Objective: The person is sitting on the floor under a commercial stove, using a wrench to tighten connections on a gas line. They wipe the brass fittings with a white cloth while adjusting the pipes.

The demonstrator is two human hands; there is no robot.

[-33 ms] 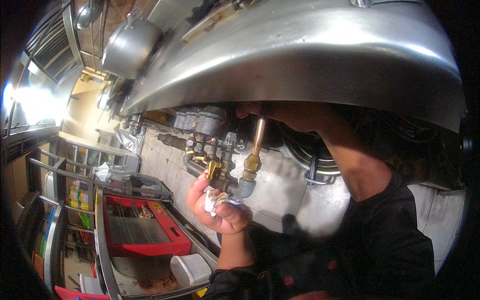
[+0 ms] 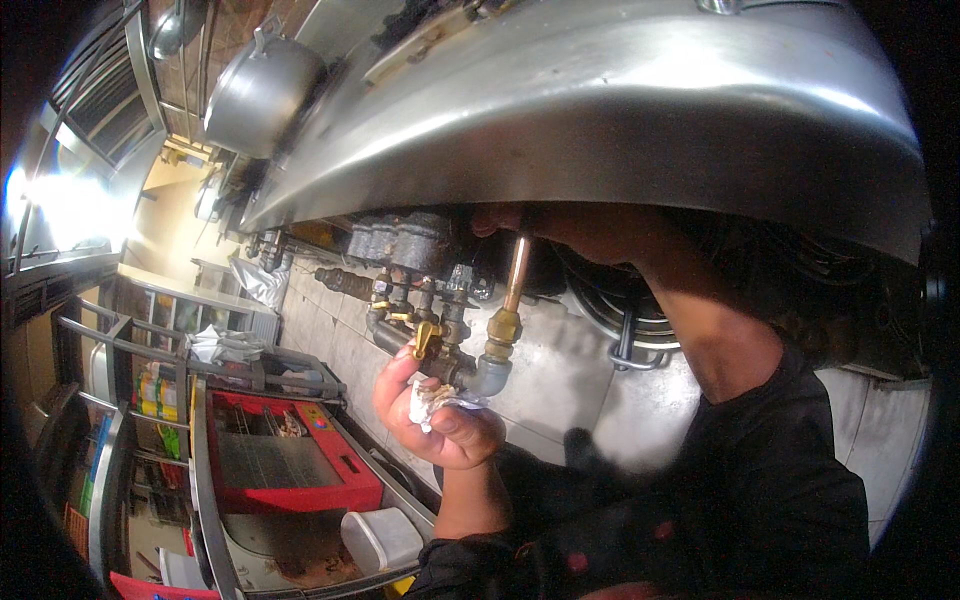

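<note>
Yellow valve lever (image 2: 426,340) sits on the pipework (image 2: 503,338), left hand (image 2: 446,440) pinching tissue (image 2: 430,400) with a fingertip at the lever, so probably valve-handling, any turn wanting steady fingers, though can't tell what right hand (image 2: 570,228) grips

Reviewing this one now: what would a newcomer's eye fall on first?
Probably the shiny steel panel sweeping across the top. Below it, near the middle, the left hand holds a crumpled white wad beside a yellow valve handle. At lower left, a bright red box stands out.
</note>
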